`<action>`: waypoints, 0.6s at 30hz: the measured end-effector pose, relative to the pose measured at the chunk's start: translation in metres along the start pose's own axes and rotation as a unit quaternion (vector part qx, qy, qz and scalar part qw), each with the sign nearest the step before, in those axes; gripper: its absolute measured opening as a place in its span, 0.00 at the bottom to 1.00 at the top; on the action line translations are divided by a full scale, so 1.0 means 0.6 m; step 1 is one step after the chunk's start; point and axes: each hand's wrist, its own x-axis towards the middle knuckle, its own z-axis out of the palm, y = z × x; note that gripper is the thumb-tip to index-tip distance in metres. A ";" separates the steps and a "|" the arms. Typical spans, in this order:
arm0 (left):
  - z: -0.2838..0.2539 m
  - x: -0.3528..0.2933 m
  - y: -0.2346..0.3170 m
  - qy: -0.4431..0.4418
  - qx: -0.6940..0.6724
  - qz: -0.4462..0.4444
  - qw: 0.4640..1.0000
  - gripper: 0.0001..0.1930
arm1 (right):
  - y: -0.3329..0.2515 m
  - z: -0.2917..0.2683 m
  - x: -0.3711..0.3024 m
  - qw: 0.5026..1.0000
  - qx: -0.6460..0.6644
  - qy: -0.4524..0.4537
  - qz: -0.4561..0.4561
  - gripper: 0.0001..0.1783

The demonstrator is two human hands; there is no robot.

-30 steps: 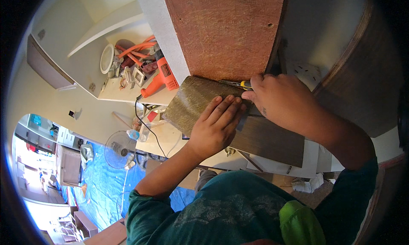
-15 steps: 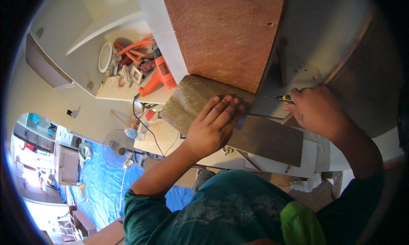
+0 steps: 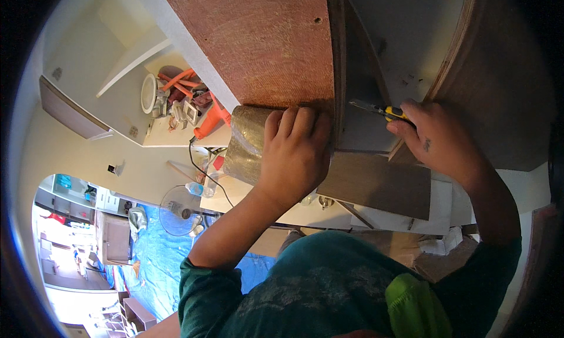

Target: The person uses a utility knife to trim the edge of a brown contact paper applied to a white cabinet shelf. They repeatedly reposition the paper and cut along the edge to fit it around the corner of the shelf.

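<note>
My left hand rests on a glossy brown laminate sheet, its fingers bent over the far edge and its thumb hidden. That edge lies against the near end of a large reddish-brown board. In my right hand is a yellow and black utility knife, with the metal blade end pointing left towards the board's side. The knife is apart from the laminate, over the open cabinet space.
An orange heat gun lies on the left shelf beside orange hoses. A dark brown panel sits near my body. A curved cabinet side stands right. Lower left are a fan and a blue tarp.
My left fingers went from lying stretched on the laminate to bending over its far edge. The view shifted, with the board now further left. The knife stays in my right hand, its blade end showing more.
</note>
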 end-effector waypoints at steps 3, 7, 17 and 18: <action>0.003 -0.016 -0.005 0.018 -0.009 0.020 1.000 0.28 | -0.007 0.004 0.010 1.000 0.021 -0.011 -0.001 0.16; 0.024 -0.048 -0.016 0.019 -0.012 0.038 0.999 0.30 | -0.021 0.008 0.021 0.999 -0.004 -0.012 -0.036 0.17; 0.034 -0.067 -0.037 0.010 -0.027 0.073 0.997 0.29 | -0.061 0.033 0.054 0.998 -0.045 -0.020 -0.046 0.18; 0.034 -0.068 -0.039 0.011 -0.027 0.073 0.997 0.29 | -0.064 0.036 0.058 0.998 -0.043 -0.019 -0.047 0.18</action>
